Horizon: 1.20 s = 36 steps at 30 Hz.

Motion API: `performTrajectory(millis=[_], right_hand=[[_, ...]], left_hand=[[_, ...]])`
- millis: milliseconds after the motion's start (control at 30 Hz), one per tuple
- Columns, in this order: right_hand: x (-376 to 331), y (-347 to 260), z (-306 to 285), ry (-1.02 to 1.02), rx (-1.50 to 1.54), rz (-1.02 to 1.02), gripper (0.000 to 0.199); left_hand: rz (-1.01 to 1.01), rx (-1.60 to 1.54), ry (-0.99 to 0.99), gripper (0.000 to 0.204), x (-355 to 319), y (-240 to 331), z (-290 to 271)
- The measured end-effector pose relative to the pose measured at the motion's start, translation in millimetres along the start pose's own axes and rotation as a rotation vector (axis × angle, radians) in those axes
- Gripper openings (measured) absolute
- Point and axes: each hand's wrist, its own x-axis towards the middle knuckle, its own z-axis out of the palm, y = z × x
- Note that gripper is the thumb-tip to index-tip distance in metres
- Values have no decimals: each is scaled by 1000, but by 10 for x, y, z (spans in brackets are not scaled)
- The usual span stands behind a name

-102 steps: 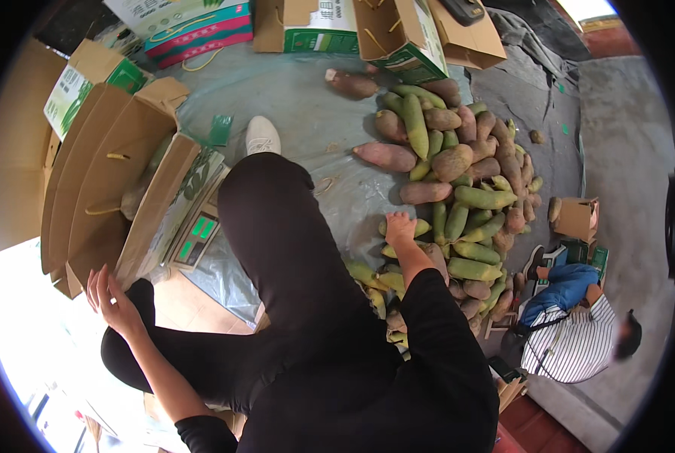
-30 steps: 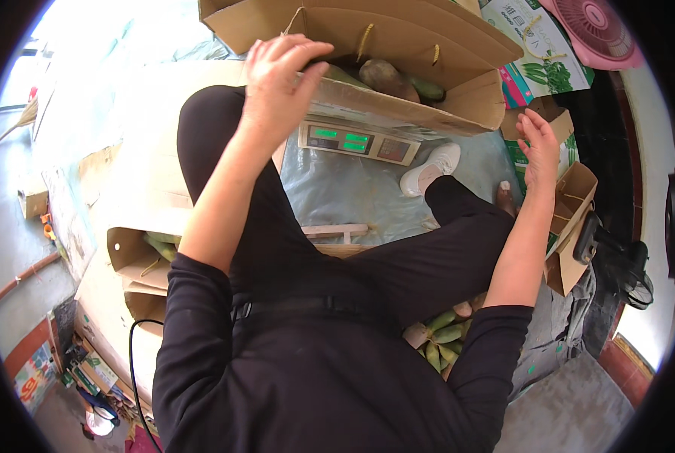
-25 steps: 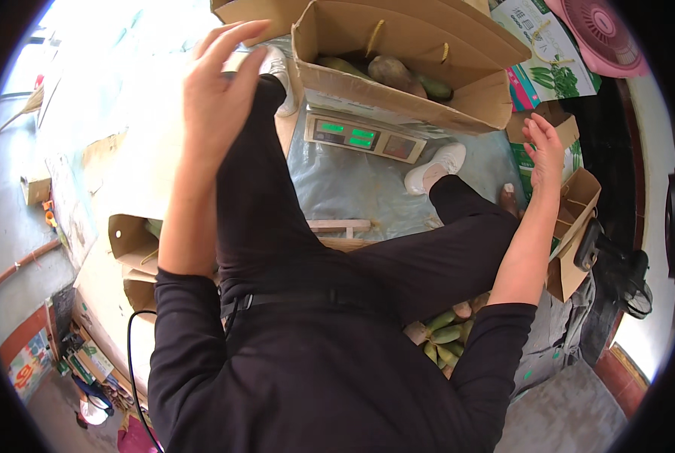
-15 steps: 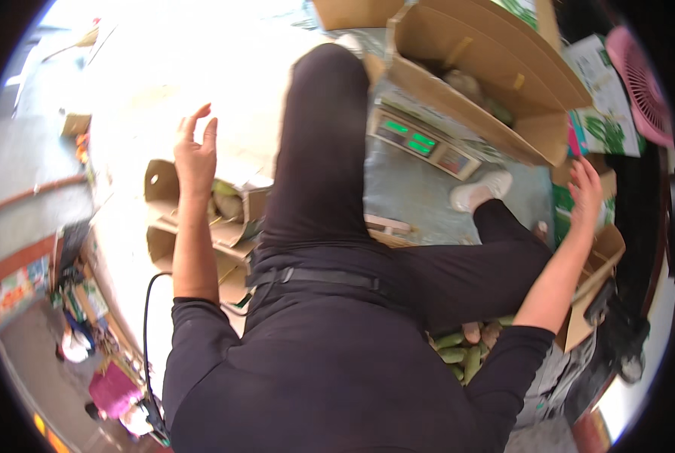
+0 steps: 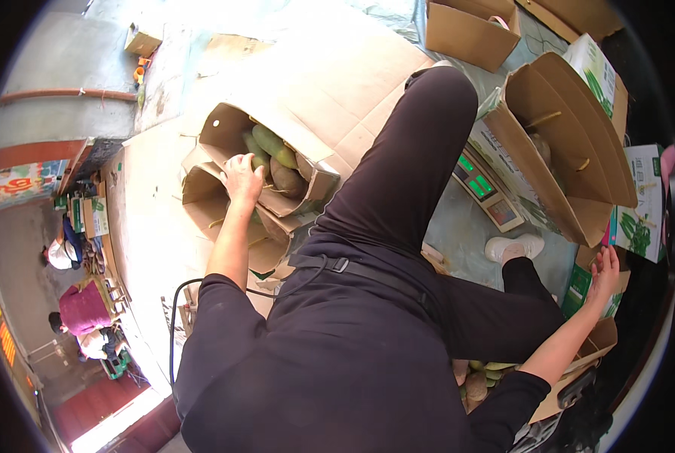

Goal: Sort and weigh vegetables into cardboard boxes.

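Head view: the left hand (image 5: 243,179) meets the near edge of an open box (image 5: 223,128); whether its bent fingers pinch that edge cannot be told. Vegetables (image 5: 271,143) (green and brown) lie inside, just beyond this grip. Right hand (image 5: 603,275): fingers loosely spread, well to its right.

Single wide fisheye view from head height, facing downward, close over torso (image 5: 345,362) and legs (image 5: 405,166)

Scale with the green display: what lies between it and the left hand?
In the head view, an open box of vegetables, then the black-trousered left leg.
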Motion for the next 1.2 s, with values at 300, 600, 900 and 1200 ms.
performTrajectory(millis=[300, 600, 900, 1200], right_hand=[[-22, -89, 133, 12, -46, 15, 37], [-6, -32, 84, 7, -54, 22, 36], [-91, -99, 158, 8, -54, 15, 37], [-82, -79, 195, 18, -107, 16, 35]], left_hand=[[62, -46, -490, 52, -138, 3, -146], [-346, 302, -399, 79, 75, -149, -142], [-309, 293, -243, 43, 197, -148, -9], [-472, -13, -436, 28, 11, 2, 86]])
